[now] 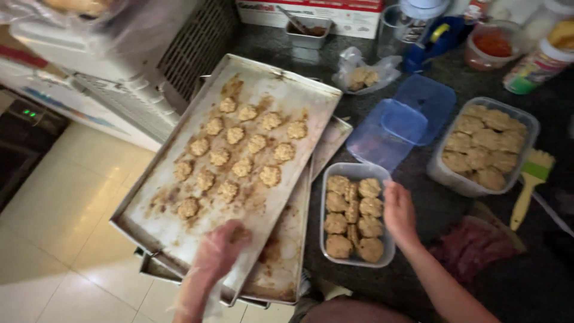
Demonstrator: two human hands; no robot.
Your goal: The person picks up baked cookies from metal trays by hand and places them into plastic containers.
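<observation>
Left hand, blurred in a clear glove, rests loosely curled on the baking tray; its grip is unreadable. Right hand, fingers together, touches the cookie container rim.

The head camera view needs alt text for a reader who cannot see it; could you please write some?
A person's left hand rests on the near edge of a metal baking tray of cookies, while the right hand touches a clear container packed with cookies. Blue lids and a second filled container sit on the dark counter.
</observation>
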